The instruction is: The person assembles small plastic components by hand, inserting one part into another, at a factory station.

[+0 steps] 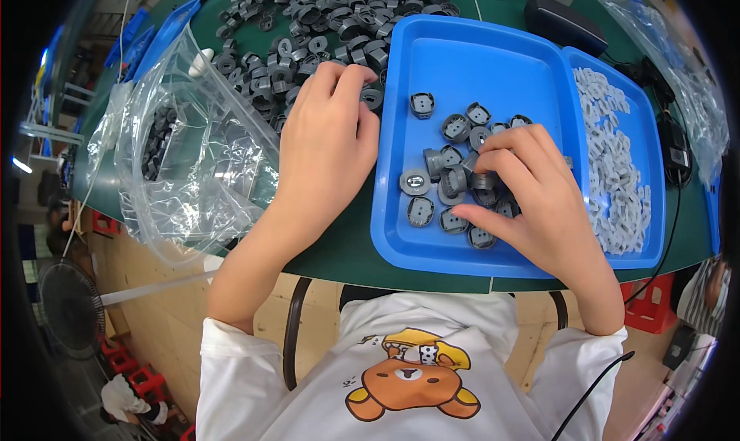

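Observation:
At the near edge of a heap of dark grey round plastic parts [331, 17], my left hand [327, 132] has its fingers curled down. A dark grey plastic ring [372, 97] shows between its index finger and thumb; the fingertips are partly hidden. My right hand [536, 190] is over the large blue tray [478, 52], thumb and fingers spread apart around several grey round parts [453, 180]. Some of these are hidden beneath its fingers. Other assembled-looking round parts, such as one [422, 105] at the upper left, lie loose in the tray.
A smaller blue tray [655, 244] with many small light grey pieces [613, 171] adjoins on the right. Left of my arm lies a clear plastic bag [200, 156] with dark parts visible through it. A black device [565, 25] and cables are at the back right of the green table [347, 244].

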`<state>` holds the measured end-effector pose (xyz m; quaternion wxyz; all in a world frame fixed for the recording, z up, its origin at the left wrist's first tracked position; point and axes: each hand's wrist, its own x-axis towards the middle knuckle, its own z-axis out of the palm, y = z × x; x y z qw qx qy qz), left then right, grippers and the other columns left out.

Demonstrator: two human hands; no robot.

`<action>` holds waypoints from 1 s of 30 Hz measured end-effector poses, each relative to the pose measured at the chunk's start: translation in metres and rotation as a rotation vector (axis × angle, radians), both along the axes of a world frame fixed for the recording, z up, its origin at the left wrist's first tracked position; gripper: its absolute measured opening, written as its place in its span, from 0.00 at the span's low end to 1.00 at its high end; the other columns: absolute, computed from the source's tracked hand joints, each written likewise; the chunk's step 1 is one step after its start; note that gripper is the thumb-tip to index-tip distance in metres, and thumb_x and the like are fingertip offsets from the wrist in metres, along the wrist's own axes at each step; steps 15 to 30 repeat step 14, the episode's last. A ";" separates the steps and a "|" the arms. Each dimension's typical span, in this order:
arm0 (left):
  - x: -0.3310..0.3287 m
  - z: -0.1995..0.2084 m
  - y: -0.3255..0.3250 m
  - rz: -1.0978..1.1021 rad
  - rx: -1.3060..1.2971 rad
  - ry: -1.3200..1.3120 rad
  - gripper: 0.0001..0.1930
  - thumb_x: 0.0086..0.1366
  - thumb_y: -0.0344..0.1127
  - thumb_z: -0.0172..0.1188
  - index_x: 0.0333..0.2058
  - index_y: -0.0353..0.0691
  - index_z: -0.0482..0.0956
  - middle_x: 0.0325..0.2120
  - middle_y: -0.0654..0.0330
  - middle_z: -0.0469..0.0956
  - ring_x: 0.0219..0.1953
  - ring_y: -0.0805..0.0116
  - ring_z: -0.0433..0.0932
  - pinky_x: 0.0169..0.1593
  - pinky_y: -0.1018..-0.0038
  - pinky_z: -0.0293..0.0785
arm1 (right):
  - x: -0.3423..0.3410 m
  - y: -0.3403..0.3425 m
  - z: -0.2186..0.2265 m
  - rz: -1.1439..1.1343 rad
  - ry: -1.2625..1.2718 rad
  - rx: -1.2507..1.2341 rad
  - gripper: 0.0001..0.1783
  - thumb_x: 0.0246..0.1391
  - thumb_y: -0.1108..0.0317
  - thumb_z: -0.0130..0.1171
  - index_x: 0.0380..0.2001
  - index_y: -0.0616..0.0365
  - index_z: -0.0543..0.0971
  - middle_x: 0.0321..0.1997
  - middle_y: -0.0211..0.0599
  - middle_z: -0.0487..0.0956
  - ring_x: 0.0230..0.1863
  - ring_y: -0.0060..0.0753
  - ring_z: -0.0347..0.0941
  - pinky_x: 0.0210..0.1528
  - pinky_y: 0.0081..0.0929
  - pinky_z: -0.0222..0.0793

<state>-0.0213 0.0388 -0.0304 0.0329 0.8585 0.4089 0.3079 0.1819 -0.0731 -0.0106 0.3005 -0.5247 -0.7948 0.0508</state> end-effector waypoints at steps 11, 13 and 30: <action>-0.006 -0.004 -0.004 0.066 -0.067 0.253 0.16 0.52 0.23 0.53 0.42 0.37 0.70 0.36 0.52 0.68 0.42 0.53 0.70 0.44 0.62 0.70 | 0.056 -0.027 0.006 -0.430 -0.114 0.059 0.07 0.45 0.76 0.59 0.29 0.62 0.73 0.39 0.42 0.74 0.42 0.46 0.69 0.44 0.36 0.65; -0.005 -0.005 -0.003 0.050 -0.005 0.258 0.18 0.50 0.22 0.54 0.43 0.37 0.70 0.36 0.52 0.68 0.40 0.54 0.70 0.43 0.63 0.71 | 0.073 -0.033 0.007 -0.481 -0.135 0.063 0.07 0.45 0.76 0.59 0.30 0.62 0.73 0.39 0.43 0.74 0.43 0.45 0.69 0.45 0.36 0.65; -0.006 -0.006 -0.001 0.048 0.054 0.277 0.21 0.47 0.21 0.54 0.43 0.36 0.69 0.35 0.52 0.68 0.39 0.54 0.69 0.42 0.64 0.72 | 0.081 -0.033 0.008 -0.518 -0.143 0.062 0.07 0.46 0.76 0.58 0.31 0.61 0.74 0.40 0.43 0.74 0.43 0.45 0.69 0.45 0.36 0.65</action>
